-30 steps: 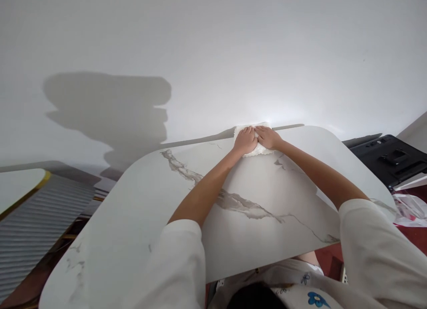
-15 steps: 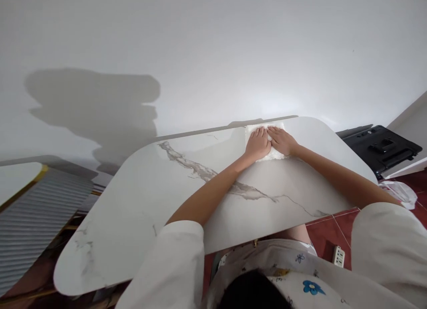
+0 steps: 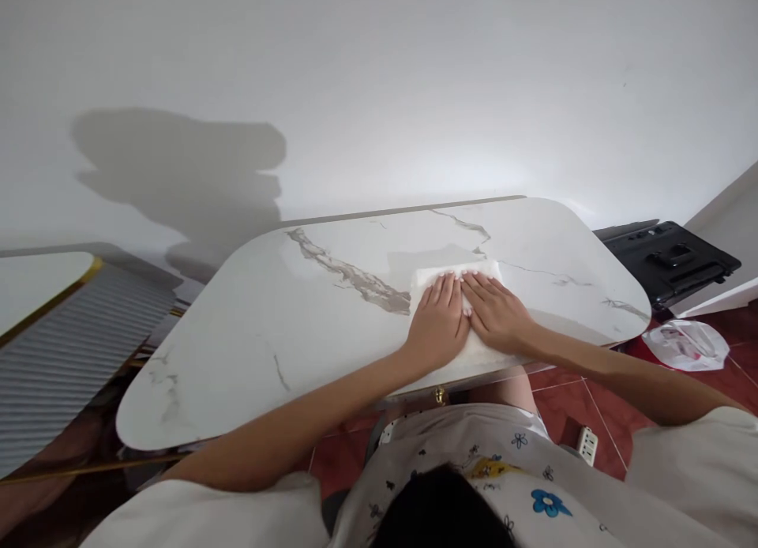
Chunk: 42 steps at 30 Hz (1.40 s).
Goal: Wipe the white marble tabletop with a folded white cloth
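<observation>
Both palms lie flat on a white cloth (image 3: pixel 474 350) spread over the marble-patterned white tabletop (image 3: pixel 237 350). My left hand (image 3: pixel 439 323) covers the cloth's left part, fingers stretched toward the wall. My right hand (image 3: pixel 498 315) presses on its right part, fingers stretched out. The thumbs meet at the cloth's middle. Its far edge shows beyond my fingertips, and its near end reaches the table's front edge, close to my body.
A white wall (image 3: pixel 379 82) stands behind the table. A ribbed grey cabinet (image 3: pixel 65 374) is at left, a black case (image 3: pixel 669 256) at right. On the red tiled floor (image 3: pixel 598 406) lie a plastic bag (image 3: pixel 687 344) and a white power socket (image 3: pixel 587 445).
Both hands have drawn the cloth from the table's far edge back toward my body, staying flat on it. My elbows are now bent farther outward.
</observation>
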Available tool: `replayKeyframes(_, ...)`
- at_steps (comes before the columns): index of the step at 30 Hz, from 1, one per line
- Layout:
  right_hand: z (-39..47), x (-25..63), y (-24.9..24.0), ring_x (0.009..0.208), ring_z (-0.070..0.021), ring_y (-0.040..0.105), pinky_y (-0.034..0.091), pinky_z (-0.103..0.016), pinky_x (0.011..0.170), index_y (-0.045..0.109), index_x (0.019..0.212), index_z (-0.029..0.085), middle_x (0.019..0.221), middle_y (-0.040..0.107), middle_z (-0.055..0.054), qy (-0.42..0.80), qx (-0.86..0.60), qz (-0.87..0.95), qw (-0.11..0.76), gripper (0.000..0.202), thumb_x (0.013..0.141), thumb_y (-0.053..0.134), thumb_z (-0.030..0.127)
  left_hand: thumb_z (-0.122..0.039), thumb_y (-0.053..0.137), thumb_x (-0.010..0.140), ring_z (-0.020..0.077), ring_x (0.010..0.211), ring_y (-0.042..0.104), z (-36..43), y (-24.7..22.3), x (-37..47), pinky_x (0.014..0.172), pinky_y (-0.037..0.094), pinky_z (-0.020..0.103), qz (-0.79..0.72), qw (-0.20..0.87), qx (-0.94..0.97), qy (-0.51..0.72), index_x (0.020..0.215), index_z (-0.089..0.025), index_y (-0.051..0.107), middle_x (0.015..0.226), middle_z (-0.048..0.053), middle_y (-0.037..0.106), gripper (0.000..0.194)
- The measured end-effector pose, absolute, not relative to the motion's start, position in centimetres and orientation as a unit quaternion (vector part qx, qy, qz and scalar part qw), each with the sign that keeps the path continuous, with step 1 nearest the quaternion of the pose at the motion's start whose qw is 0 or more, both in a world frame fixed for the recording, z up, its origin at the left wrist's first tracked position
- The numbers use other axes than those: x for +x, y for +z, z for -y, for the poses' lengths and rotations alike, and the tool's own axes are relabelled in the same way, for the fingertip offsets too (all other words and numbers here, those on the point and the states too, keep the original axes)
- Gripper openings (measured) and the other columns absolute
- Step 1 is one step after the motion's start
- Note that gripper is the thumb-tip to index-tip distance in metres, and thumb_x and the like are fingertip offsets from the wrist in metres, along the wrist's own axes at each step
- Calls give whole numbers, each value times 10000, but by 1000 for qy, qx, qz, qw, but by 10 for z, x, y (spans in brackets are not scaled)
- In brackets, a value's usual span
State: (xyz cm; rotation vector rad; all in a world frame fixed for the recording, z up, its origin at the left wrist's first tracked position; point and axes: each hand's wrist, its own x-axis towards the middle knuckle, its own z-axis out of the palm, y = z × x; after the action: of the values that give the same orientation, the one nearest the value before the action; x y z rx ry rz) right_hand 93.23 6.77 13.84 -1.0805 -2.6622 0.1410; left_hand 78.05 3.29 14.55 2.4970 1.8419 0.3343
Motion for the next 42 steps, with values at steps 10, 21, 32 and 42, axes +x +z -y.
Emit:
replayKeyframes(10, -32, 989, 142, 1381, -231, 203, 294, -468, 1109, 200, 1478, 162, 1484, 278, -77, 44, -357, 924, 128, 584, 923, 296, 319, -295, 323, 860, 292, 1391, 205, 0, 145, 826, 1122, 238, 470, -554, 61, 816, 155, 1408, -40, 294, 1474, 182, 302, 605)
replayKeyframes(21, -123, 1022, 135, 1362, -249, 262, 292, -485, 1084, 275, 1450, 125, 1478, 290, -113, 7, -372, 927, 52, 549, 928, 274, 297, -249, 339, 839, 309, 1380, 225, -86, 142, 862, 1130, 216, 448, -558, 99, 809, 159, 1361, 31, 328, 1462, 222, 305, 592)
replayKeyframes(32, -252, 928, 123, 1360, -263, 272, 259, -472, 1091, 305, 1428, 72, 1473, 314, -128, 28, -395, 916, 66, 556, 939, 206, 318, -161, 291, 880, 255, 1310, 371, -205, 128, 791, 1086, 285, 396, -600, -6, 778, 185, 1290, -38, 455, 1372, 177, 461, 458)
replayKeyframes(42, -326, 913, 118, 1373, -252, 240, 218, -437, 1114, 280, 1426, 14, 1483, 275, -158, 48, -383, 920, 73, 579, 932, 197, 303, -171, 339, 875, 279, 1311, 364, -275, 120, 780, 1080, 281, 431, -630, -28, 754, 182, 1300, -33, 442, 1380, 195, 444, 458)
